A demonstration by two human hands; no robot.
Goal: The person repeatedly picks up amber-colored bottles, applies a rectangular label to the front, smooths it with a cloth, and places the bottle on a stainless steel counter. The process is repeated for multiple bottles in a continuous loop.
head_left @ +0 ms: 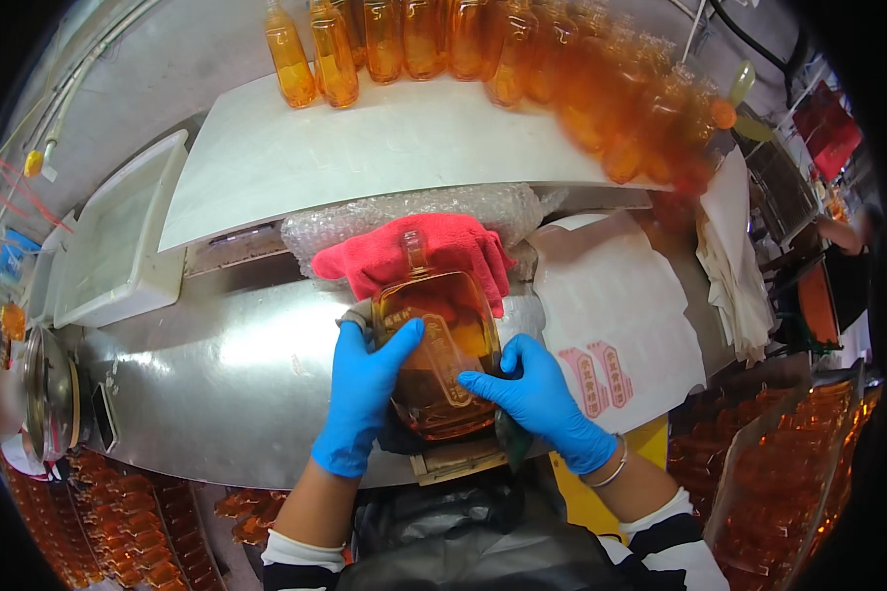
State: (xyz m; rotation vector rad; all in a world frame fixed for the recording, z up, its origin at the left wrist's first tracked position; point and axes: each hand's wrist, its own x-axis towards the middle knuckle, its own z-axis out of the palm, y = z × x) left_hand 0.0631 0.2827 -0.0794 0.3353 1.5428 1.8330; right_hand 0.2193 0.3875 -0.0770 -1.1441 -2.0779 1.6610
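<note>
A flat amber glass bottle (463, 340) lies tilted in front of me, its clear neck pointing away over a red cloth (350, 258). My left hand (360, 389), in a blue glove, grips the bottle's left side with the thumb on its face; something grey shows by the fingers. On the right side my gloved right hand (542, 394) is closed around the edge, its thumb pressing the lower end of a long label (445, 360). Below that hand hangs a dark green piece (512, 439) that I cannot make out.
A white backing sheet (650, 345) with two pink labels lies right of the bottle. Bubble wrap (315, 229) sits behind the cloth. Amber bottles (424, 44) line the raised white board (365, 143). A white tub (128, 236) stands left; racks of bottles (133, 522) flank the metal table (217, 384).
</note>
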